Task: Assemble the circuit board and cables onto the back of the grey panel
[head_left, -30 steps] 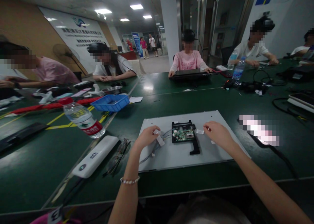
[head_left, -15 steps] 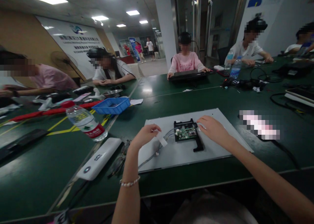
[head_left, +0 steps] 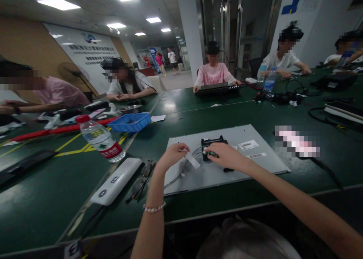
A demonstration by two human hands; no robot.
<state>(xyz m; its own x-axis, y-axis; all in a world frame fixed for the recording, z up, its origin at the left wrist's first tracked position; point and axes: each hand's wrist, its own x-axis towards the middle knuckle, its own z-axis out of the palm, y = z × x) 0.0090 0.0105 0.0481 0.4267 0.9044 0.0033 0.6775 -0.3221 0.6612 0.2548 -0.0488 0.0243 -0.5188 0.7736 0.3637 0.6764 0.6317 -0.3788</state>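
Observation:
My left hand [head_left: 175, 155] is closed in a pinch on a white strip [head_left: 193, 160] that looks like tape or a label, beside a bundle of grey cables [head_left: 177, 179]. My right hand [head_left: 227, 155] lies over a green circuit board [head_left: 210, 152] set in a black frame [head_left: 217, 139]. Its fingertips are bent together at the board's left edge, near the cable ends; what they pinch is hidden. Board and frame rest on a flat grey panel [head_left: 261, 166] bearing white labels, and my hand covers most of the board.
Left of the panel lie eyeglasses [head_left: 138, 185], a white power bank [head_left: 117, 181], a red-capped water bottle [head_left: 106, 145] and a blue basket [head_left: 130, 123]. A phone-like pink object [head_left: 297, 141] with a cable lies to the right. Several people sit around the green table [head_left: 181, 121].
My right hand has moved left from the frame's right side onto the circuit board, baring the panel's labels. My left hand stays near the cables with the white strip.

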